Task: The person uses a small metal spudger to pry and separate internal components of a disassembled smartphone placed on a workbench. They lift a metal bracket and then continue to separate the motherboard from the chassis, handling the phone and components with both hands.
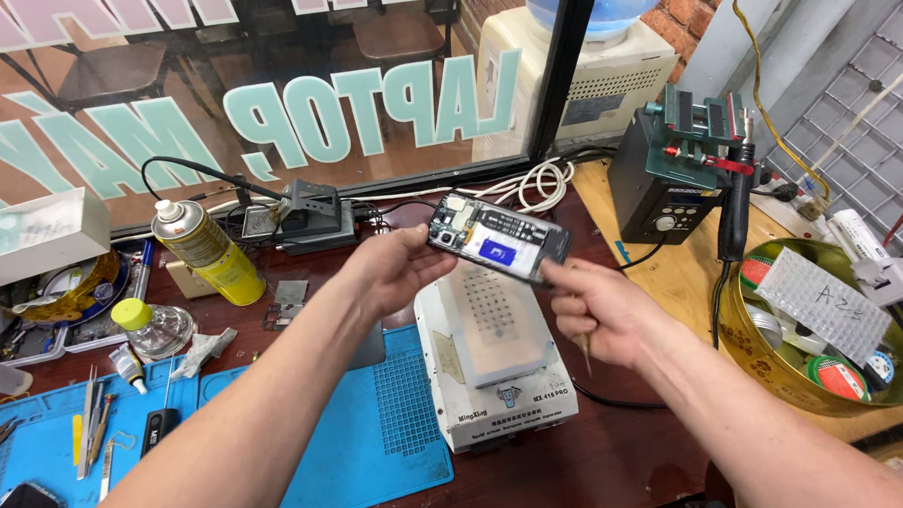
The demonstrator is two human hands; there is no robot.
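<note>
An opened smartphone (499,238), back cover off and its circuit boards showing, is held up in the air between both hands. My left hand (396,270) grips its left end with thumb and fingers. My right hand (595,311) pinches its right end, and a thin tool tip sticks down from under that hand. Directly below the phone sits a white heating plate machine (493,361) with a grey perforated top.
A blue work mat (365,431) with tweezers and small tools lies at the left. A yellow spray can (206,250), a small bottle (154,329), a black soldering station (664,186) and a gold bowl of tape rolls (824,332) surround the wooden bench. A glass window stands behind.
</note>
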